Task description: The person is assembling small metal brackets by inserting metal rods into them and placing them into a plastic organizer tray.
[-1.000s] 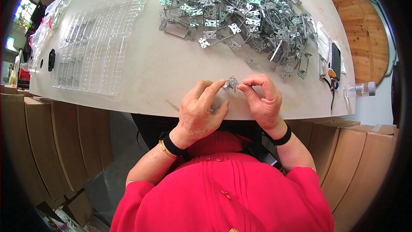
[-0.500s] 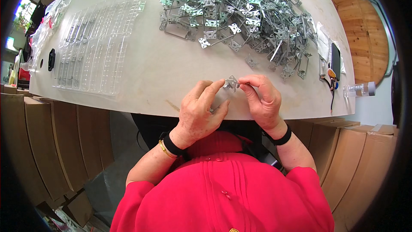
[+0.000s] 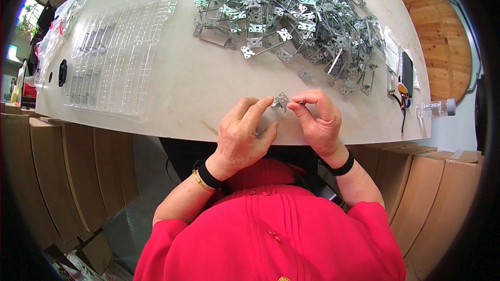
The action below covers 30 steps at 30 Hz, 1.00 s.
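My left hand [image 3: 244,131] is closed on a small silver metal bracket [image 3: 282,100] with cut-out holes. Part of the bracket is hidden behind the fingers. Just to its right, the thumb and forefinger of my right hand [image 3: 319,120] are pinched together, with a small dark bit between them too tiny to name. The right fingertips sit close beside the bracket's edge; whether they touch it I cannot tell. Beyond my hands rises a large heap of similar metal brackets with thin rods [image 3: 291,18], and one loose bracket [image 3: 305,74] lies at its near side.
On the left of the white table [image 3: 182,83] lies a clear plastic tray [image 3: 136,80] with metal parts in some slots, beside a black object [image 3: 63,73]. At the right are a black phone-like device [image 3: 407,75] and a clear cylinder [image 3: 435,109]. Cardboard boxes [image 3: 78,171] stand below.
My right fingertips have shifted very slightly to the right along the bracket's edge, and the bracket has turned a little. My left hand keeps its place.
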Tool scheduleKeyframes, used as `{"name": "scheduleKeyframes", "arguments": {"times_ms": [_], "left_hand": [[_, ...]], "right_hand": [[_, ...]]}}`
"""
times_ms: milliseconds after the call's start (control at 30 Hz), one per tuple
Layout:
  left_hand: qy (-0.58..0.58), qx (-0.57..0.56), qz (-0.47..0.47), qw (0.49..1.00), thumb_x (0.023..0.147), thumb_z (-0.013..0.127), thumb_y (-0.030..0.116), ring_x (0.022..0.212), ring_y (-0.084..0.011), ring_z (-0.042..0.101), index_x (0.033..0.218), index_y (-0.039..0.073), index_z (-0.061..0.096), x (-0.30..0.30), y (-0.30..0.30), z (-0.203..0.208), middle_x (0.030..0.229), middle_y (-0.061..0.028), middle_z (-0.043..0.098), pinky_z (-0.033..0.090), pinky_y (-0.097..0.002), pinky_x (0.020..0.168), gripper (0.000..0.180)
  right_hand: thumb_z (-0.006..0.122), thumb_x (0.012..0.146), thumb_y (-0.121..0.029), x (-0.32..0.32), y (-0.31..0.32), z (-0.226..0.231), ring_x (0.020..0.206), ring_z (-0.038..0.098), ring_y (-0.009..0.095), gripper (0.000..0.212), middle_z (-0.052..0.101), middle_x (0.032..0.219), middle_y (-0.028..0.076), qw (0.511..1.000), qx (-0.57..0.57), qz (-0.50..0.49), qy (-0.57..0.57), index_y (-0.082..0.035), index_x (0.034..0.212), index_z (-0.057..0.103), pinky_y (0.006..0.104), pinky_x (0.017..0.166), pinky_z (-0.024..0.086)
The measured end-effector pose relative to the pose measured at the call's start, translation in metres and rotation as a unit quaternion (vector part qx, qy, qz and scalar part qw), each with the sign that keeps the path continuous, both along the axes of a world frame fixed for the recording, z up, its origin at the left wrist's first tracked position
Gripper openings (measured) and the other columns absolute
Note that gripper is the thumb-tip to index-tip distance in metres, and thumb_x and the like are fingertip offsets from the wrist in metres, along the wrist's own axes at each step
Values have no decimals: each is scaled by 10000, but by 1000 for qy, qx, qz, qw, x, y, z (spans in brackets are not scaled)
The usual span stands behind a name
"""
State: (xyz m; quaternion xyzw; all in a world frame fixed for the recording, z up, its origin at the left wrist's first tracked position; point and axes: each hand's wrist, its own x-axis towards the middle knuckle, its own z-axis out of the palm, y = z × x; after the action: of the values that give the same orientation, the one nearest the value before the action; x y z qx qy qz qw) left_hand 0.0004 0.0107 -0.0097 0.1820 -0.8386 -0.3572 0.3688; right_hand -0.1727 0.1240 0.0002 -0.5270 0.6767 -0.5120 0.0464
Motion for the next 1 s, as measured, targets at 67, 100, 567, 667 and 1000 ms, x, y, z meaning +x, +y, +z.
{"name": "scheduleKeyframes", "arguments": {"times_ms": [67, 100, 567, 667, 1000], "left_hand": [[-1, 0, 0, 1000, 773, 828, 51, 780, -295, 667, 1281, 10, 680, 0, 0, 0, 1046, -169, 677, 547, -388, 676, 530], [-1, 3, 0, 1000, 774, 829, 51, 783, -296, 667, 1281, 10, 680, 0, 0, -1, 1047, -169, 677, 546, -388, 677, 530], [-6, 8, -3, 1000, 775, 831, 56, 793, -296, 671, 1283, 12, 678, 1, 1, 2, 1044, -169, 677, 548, -388, 686, 532], [-23, 11, -6, 1000, 776, 824, 21, 895, -299, 709, 1295, 7, 683, 1, 2, 4, 1056, -171, 690, 582, -382, 737, 538], [-53, -17, 16, 998, 790, 820, 65, 921, -331, 700, 1283, 20, 685, 2, 5, 10, 1070, -179, 705, 574, -415, 793, 513]], "right_hand": [[825, 867, 8, -1, -1, 0, 853, 686, 251, 204, 736, 960, 70, 1000, 0, 0, 23, -74, 1024, 724, 343, 761, 534], [825, 867, 8, 0, -1, 0, 853, 686, 251, 204, 736, 960, 70, 1000, 0, 1, 23, -74, 1024, 724, 343, 761, 534], [796, 886, 18, 0, 1, 3, 875, 688, 275, 196, 730, 982, 86, 1000, -21, 7, 20, -58, 1048, 716, 358, 781, 535], [780, 895, 26, 0, 1, 3, 886, 688, 287, 191, 728, 992, 97, 999, -25, 9, 18, -52, 1055, 710, 365, 787, 537], [746, 988, -54, -1, 4, -5, 861, 687, 197, 112, 731, 989, 97, 998, -45, 0, -44, -25, 1066, 670, 314, 774, 543]]}}
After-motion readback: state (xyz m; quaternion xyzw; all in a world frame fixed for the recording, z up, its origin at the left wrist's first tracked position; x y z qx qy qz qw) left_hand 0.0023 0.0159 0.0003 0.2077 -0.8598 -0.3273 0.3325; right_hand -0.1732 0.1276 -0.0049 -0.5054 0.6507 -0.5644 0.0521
